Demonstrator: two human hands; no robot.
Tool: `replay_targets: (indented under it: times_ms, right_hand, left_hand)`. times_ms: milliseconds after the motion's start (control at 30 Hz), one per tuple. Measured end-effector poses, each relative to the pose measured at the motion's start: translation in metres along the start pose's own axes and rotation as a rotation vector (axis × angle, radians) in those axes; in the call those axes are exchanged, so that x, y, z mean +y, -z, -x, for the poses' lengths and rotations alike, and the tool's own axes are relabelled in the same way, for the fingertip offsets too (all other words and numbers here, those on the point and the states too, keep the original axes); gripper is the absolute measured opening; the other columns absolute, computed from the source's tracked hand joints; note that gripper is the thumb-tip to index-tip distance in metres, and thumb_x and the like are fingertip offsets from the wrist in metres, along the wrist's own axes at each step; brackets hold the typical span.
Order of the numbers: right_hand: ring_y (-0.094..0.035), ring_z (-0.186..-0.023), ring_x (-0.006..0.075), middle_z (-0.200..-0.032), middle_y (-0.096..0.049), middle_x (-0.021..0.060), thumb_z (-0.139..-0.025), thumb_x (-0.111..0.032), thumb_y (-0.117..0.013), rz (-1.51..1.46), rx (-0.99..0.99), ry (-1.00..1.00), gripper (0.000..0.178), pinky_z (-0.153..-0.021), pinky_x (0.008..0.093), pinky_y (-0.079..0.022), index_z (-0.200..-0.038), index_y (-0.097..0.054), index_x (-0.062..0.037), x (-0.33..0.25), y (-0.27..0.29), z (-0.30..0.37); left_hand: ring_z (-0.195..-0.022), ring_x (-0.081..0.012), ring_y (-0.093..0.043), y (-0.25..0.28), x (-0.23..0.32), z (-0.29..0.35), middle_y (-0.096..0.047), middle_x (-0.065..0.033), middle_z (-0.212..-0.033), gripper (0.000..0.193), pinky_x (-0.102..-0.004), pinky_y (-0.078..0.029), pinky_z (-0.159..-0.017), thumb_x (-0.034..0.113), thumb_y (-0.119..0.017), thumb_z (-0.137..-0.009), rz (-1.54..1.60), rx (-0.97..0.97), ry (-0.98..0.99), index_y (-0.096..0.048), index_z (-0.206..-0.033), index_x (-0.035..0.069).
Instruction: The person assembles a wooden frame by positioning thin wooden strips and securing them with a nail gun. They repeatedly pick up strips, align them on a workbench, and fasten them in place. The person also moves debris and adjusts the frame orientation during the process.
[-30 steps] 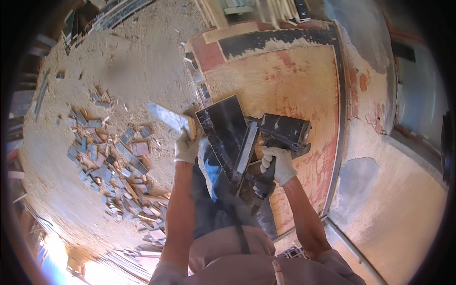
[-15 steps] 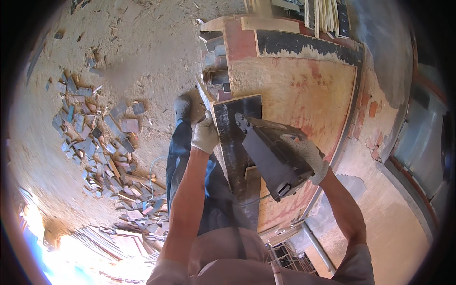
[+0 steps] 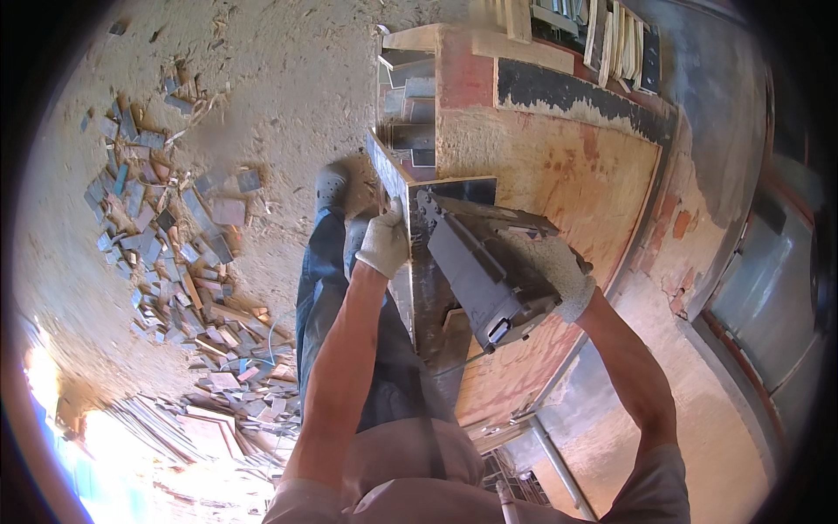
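My right hand, in a pale work glove, is wrapped round a dark nail gun, whose body slants down to the right. The gun's nose is over the left edge of a dark-faced board, close to where an upright wooden panel meets it; whether it touches cannot be seen. My left hand, gloved too, grips the panel along its outer side. Its fingertips are partly hidden behind the edge. Both boards lie at the left side of a plywood worktop.
Stacked wood strips stand at the worktop's far end. Wood offcuts are heaped on the dusty floor to the left, with long thin strips nearer me. A worn wall runs along the right. A thin hose crosses the floor.
The nail gun has moved left, bringing its nose from over the dark board to near its edge by the panel. My left hand keeps its hold. The whole view has shifted slightly.
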State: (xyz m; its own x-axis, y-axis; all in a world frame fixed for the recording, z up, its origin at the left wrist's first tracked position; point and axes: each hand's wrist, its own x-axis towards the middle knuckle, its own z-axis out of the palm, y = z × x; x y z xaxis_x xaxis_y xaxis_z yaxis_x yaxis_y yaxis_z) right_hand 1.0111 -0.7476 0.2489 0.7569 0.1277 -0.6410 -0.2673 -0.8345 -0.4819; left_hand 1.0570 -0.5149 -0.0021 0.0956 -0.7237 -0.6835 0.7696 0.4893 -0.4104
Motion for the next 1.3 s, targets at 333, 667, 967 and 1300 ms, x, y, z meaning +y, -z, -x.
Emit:
replay_targets:
  times_ms: [333,667,967,1300]
  right_hand:
    - [-0.068,-0.11,0.041,-0.122,-0.068,0.0223,-0.08,-0.048,-0.075,-0.214,0.039,-0.013,0.071,-0.09,0.0455,-0.056,-0.132,-0.058,-0.0022,0.006,-0.006,-0.002]
    - [-0.069,-0.106,0.0408,-0.119,-0.069,0.0209,-0.078,-0.053,-0.077,-0.456,0.055,-0.042,0.078,-0.088,0.0457,-0.056,-0.134,-0.057,-0.0029,0.011,-0.014,-0.004]
    - [-0.069,-0.105,0.0393,-0.117,-0.069,0.0208,-0.08,-0.049,-0.075,-0.46,0.053,-0.096,0.073,-0.087,0.0453,-0.055,-0.135,-0.057,-0.0032,0.004,-0.012,-0.006]
    - [-0.063,-0.126,0.0298,-0.138,-0.063,0.0214,-0.085,-0.02,-0.073,-0.941,0.015,-0.253,0.065,-0.105,0.0365,-0.05,-0.144,-0.054,0.0015,0.007,-0.029,0.011]
  left_hand:
    - [-0.11,-0.0293,-0.07,-0.009,-0.003,0.007,-0.07,-0.0154,-0.12,0.027,-0.0441,-0.055,-0.101,0.017,-0.048,-0.109,-0.025,-0.067,-0.057,-0.061,-0.126,0.001]
    - [-0.109,-0.0283,-0.069,-0.027,-0.003,0.016,-0.07,-0.0151,-0.117,0.027,-0.043,-0.054,-0.103,0.016,-0.046,-0.109,0.011,-0.064,-0.022,-0.06,-0.126,0.0]
    - [-0.115,-0.0296,-0.066,-0.019,-0.003,0.012,-0.068,-0.0168,-0.122,0.029,-0.0428,-0.051,-0.107,0.018,-0.045,-0.11,-0.002,-0.053,-0.055,-0.06,-0.128,0.0]
    - [-0.114,-0.0309,-0.066,-0.022,-0.003,0.012,-0.068,-0.0171,-0.122,0.031,-0.0468,-0.049,-0.107,0.02,-0.044,-0.111,0.062,0.014,0.008,-0.058,-0.129,0.0]
